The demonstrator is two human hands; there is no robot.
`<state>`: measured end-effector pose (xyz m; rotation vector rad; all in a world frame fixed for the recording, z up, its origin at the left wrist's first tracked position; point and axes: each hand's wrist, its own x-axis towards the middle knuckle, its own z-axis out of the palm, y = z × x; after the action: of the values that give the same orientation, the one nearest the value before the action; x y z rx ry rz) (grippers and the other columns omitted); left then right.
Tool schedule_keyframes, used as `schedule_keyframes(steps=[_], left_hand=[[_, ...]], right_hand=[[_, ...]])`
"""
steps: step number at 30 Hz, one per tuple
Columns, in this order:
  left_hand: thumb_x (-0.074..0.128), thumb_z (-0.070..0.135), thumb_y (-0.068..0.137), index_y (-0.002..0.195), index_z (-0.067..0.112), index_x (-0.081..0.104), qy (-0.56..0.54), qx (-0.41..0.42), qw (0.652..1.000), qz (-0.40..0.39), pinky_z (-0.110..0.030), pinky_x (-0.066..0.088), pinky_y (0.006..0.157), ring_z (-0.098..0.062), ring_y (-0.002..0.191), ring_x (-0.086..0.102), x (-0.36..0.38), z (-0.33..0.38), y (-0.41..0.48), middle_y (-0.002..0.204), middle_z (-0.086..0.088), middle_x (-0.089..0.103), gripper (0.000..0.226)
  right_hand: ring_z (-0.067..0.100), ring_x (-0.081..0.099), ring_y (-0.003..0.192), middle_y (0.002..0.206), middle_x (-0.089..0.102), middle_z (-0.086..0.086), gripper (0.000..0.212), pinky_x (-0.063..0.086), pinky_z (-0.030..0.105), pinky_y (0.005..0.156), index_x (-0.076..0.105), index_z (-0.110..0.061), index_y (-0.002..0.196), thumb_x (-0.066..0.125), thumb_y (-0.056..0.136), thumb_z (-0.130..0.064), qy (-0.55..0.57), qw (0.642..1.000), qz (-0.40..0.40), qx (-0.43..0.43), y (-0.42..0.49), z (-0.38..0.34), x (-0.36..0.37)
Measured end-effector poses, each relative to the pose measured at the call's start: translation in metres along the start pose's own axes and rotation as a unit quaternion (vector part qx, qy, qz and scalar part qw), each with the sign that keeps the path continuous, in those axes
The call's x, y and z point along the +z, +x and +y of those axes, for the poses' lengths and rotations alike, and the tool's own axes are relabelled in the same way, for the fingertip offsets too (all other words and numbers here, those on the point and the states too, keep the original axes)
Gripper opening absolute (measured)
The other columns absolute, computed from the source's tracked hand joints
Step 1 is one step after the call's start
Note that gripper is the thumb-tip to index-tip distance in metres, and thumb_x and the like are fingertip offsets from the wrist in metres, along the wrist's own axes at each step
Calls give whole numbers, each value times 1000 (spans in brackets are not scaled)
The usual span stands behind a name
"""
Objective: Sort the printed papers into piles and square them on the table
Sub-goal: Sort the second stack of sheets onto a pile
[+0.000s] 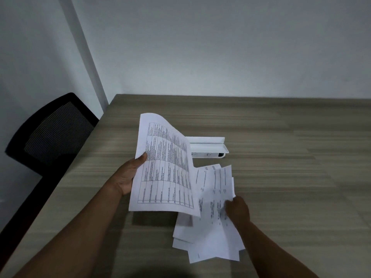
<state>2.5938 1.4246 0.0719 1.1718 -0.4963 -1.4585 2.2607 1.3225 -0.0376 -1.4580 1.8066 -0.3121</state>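
My left hand [130,174] grips the left edge of a printed sheet with a table grid [166,169], held up above the wooden table [281,177] and curling at its top. My right hand [237,209] pinches a loose, uneven bunch of printed papers [212,223] that fan out low over the table, their corners out of line. The gridded sheet overlaps the top left of that bunch. How many sheets the bunch holds is unclear.
A white oblong device with an open lid [208,148] lies on the table just behind the papers. A black mesh-backed chair [54,133] stands at the table's left edge. Grey walls close off the back and left.
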Motion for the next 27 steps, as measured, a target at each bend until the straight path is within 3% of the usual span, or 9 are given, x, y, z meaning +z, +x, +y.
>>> schedule_keyframes(steps=[4,5,7,10,14,17,20,24,27], left_hand=[[89,47,60,132,11,63,-4,-9,1000,-27,-51,52,97,-34,117,63,11,-5,4,134,-18,63,84],[90,47,59,130,11,64,-8,-11,999,-33,-50,53,96,-33,114,64,15,-7,4,133,-18,63,84],[92,46,56,126,12,67,-16,-16,999,-42,-49,55,93,-32,108,68,24,-9,6,131,-18,65,82],[90,44,60,127,11,67,-12,-23,998,-54,-48,57,89,-32,106,68,36,-13,7,130,-19,65,78],[90,45,60,130,10,64,16,-33,998,-54,-48,57,87,-35,113,66,43,-14,6,130,-20,65,82],[92,46,55,129,10,64,26,-36,997,-56,-48,57,88,-35,114,66,45,-15,6,129,-20,65,87],[90,47,58,129,11,65,16,-28,998,-50,-49,56,89,-36,115,65,45,-14,4,130,-19,65,83],[64,41,86,127,12,66,-15,-17,999,-27,-49,56,90,-34,111,68,43,-11,0,128,-18,67,50],[56,40,93,131,12,64,-22,-30,999,6,-53,50,99,-36,117,63,36,-9,2,130,-18,66,47]], right_hand=[[32,49,119,124,53,15,49,42,41,98,56,-8,118,60,86,-45,-243,968,51,-29,-18,-19,-12],[33,48,121,127,53,17,53,41,41,99,55,-7,122,59,88,-48,-216,975,39,-48,-23,-30,-15],[34,58,108,125,59,22,58,46,40,91,55,-1,124,52,94,-50,29,997,-59,-30,-27,-54,-22],[26,64,66,91,68,17,61,56,33,62,60,1,113,51,92,-56,327,916,-221,72,-29,-79,-26],[28,69,74,93,74,17,43,61,43,72,70,-1,100,79,78,-37,333,925,-176,47,-29,-96,-29],[31,64,82,108,70,26,58,49,60,92,69,5,103,89,62,-31,360,917,-166,53,-24,-97,-28],[31,61,85,117,63,28,71,46,66,93,69,4,104,90,50,-37,368,911,-179,49,-16,-96,-28],[34,70,100,104,75,17,35,52,54,95,71,-2,106,78,79,-23,376,901,-206,57,-25,-99,-34],[31,69,101,102,75,11,24,52,51,96,71,-9,104,71,87,-26,376,899,-219,48,-21,-94,-31]])
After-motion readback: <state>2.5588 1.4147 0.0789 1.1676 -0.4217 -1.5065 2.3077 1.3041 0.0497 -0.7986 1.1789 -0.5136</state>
